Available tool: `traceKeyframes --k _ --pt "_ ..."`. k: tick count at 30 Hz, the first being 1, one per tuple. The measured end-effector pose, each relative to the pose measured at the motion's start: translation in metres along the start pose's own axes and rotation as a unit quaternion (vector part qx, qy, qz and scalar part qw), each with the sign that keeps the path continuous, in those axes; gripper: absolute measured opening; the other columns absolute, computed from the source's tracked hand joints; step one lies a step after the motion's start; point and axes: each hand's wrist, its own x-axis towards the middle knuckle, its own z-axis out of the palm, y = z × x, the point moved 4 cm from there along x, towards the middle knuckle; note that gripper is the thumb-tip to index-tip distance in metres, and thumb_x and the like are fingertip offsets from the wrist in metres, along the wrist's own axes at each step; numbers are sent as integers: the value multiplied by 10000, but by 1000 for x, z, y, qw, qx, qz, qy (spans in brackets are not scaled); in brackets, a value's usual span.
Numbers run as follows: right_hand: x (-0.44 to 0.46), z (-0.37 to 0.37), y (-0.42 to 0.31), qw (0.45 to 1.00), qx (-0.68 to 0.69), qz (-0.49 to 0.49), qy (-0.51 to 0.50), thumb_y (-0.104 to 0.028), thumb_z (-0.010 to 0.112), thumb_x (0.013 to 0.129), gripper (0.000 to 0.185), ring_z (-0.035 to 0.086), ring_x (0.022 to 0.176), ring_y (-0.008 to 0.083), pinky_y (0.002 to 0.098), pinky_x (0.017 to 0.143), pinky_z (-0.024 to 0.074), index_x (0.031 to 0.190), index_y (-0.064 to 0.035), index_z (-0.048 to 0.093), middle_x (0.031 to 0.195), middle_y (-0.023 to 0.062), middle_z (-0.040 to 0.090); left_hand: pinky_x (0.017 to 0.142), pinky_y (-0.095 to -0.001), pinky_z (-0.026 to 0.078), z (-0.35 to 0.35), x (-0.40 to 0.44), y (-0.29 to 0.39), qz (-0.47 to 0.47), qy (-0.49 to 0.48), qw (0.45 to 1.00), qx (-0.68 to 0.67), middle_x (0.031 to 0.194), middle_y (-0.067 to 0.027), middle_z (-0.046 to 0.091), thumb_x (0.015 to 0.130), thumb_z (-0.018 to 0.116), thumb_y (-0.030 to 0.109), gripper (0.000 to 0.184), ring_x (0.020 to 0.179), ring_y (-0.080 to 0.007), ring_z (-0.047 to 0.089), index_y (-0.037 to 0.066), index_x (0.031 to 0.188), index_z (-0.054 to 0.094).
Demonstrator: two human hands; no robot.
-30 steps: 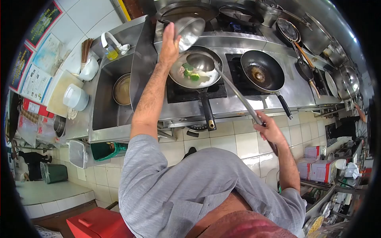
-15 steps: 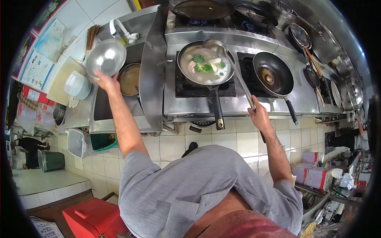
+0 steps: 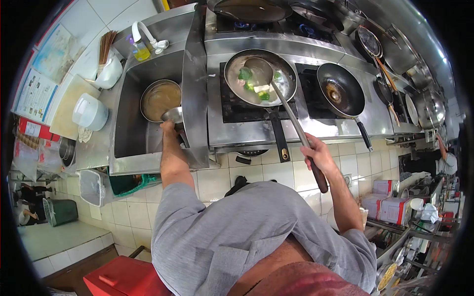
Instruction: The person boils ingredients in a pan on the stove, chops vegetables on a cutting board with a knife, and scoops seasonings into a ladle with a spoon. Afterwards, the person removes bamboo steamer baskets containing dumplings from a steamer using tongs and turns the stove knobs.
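Left hand (image 3: 169,127): mine, extended over the sink (image 3: 132,129), closed at the near edge of a small metal vessel (image 3: 173,115); the fingers are partly hidden.
Small metal vessel: just beyond my left fingers, overlapping, in view, the rim of a round pot (image 3: 146,110) with tan contents.
Right hand (image 3: 318,155): mine, wrapped around the shaft of a long ladle (image 3: 290,112) above its dark grip end.
Ladle: angled forward and leftward from my right hand, its bowl inside the frying pan (image 3: 288,70).
Frying pan: on a stove burner, beyond both hands and between them from side to side; black handle pointing towards me. Contents: pale liquid, green pieces (image 3: 264,95) and white pieces.
Dark wok (image 3: 341,89): right of the frying pan, beyond my right hand, untouched.
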Motion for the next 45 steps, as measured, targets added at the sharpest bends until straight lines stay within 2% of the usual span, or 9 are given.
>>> traceKeyframes --k 4,8,10,16,20,23,37,42,45 --pt "-22 -8 6 991 -108 -43 61 -27 552 821 563 449 437 77 236 354 370 1345 -21 343 972 178 574 799 -597 465 29 -48 17 9 45 999 -20 1312 -191 319 771 619 119 745 1070 -425 477 60 1346 149" --pt "-20 0 -5 988 -115 -48 87 -18 555 834 539 428 427 67 234 355 357 1331 -9 349 747 57 525 847 -556 457 39 -77 27 16 94 995 -41 1299 -198 365 766 625 111 727 1074 -408 485 28 1346 195" --pt "-7 1 -3 989 -116 -47 77 -21 553 835 540 431 427 70 236 354 360 1333 -8 344 746 62 530 907 -432 431 31 -21 59 405 96 908 53 1193 -217 499 755 652 125 594 1068 -345 516 -60 1251 384" --pt "-3 10 -7 999 -21 -23 5 -53 567 838 550 464 424 97 249 333 387 1331 11 332 671 38 468 788 -312 403 14 -327 172 615 200 761 57 986 -100 507 740 671 142 276 861 -197 458 58 996 614" --pt "-18 6 -7 999 30 -8 -25 -56 574 834 573 466 428 98 244 337 391 1339 12 314 674 33 464 842 -387 373 97 -394 140 720 43 650 239 929 -49 565 703 654 167 138 925 -256 504 155 839 662" --pt "-28 2 -4 998 49 1 -30 -56 581 832 562 464 433 98 242 342 396 1332 1 332 661 28 474 840 -416 379 174 -362 98 612 -29 688 389 975 -65 595 725 642 277 179 987 -282 510 181 870 685" --pt "-52 -10 13 983 150 42 -96 -69 583 839 572 463 436 94 245 353 394 1350 -40 327 664 22 478 892 -479 286 297 -307 56 436 -115 453 769 1085 -73 624 627 738 407 463 1108 -264 462 121 986 678" --pt "-49 -13 14 997 12 -44 -57 -45 553 855 541 443 438 71 234 365 384 1348 -34 330 668 14 471 925 -614 274 288 -309 73 424 -158 526 720 1009 -89 644 676 694 329 343 1024 -291 563 130 955 677" --pt "-42 -19 9 996 -58 -66 -18 -36 544 858 539 433 438 62 231 369 378 1349 -21 324 676 22 485 830 -480 322 265 -318 88 472 -119 617 619 918 -24 661 652 709 282 217 928 -232 592 174 838 679"
